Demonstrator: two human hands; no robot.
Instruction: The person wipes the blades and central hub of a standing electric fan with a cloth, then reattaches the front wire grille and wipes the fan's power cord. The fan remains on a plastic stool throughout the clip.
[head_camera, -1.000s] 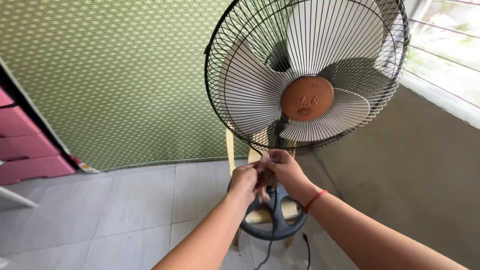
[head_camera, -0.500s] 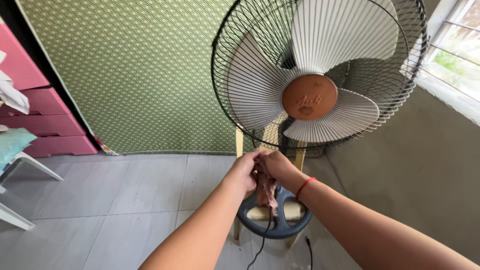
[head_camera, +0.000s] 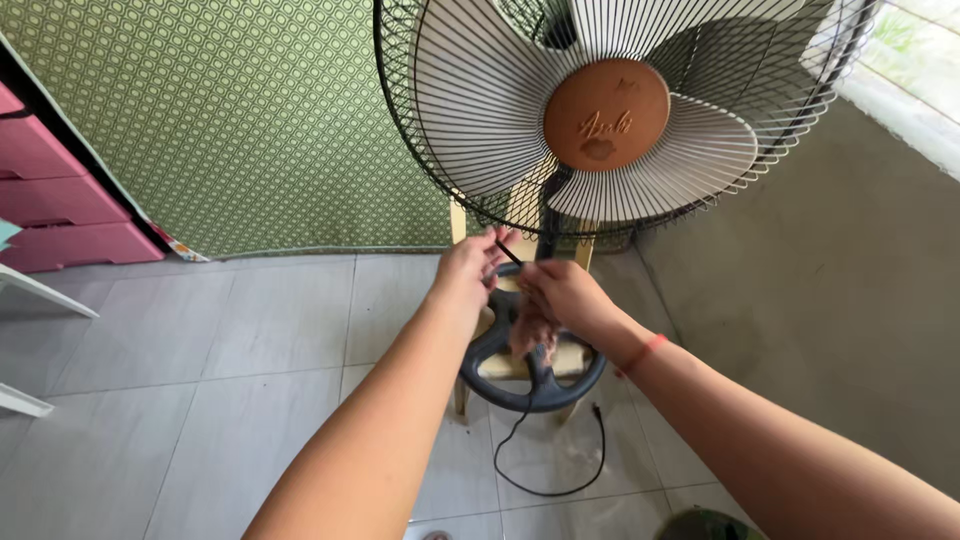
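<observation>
A: What are the 2 hands doing?

B: Both are up just under the fan guard (head_camera: 480, 150). The left hand (head_camera: 468, 266) has its fingers pinched together on a thin black cord (head_camera: 508, 252) that runs slantwise from its fingertips toward the right hand (head_camera: 562, 296), just beside it.

A: And the right one?

B: Closed around a bunched pinkish-brown rag (head_camera: 532, 335); the cloth hangs below its palm. The near end of the cord seems to reach this hand too, but I cannot tell whether its fingers grip it. A red band (head_camera: 642, 354) sits on that wrist.

A: What lies around them?

B: Straight above the hands is the fan, with pale blades (head_camera: 480, 90) and 1 round brown hub cap (head_camera: 606, 113) behind the black wire grille. Directly below them is the dark ring-shaped fan base (head_camera: 530, 392), resting on a pale yellow plastic chair (head_camera: 460, 225) whose back shows behind the left hand. A black power cable (head_camera: 545, 470) loops on the grey tiled floor (head_camera: 230, 380) below the right hand.

A: Further off?

B: Far to the left of the left hand stand pink drawers (head_camera: 50, 200), with a green patterned wall covering (head_camera: 230, 110) behind. A plain grey wall (head_camera: 820, 260) is to the right of the right hand.
</observation>
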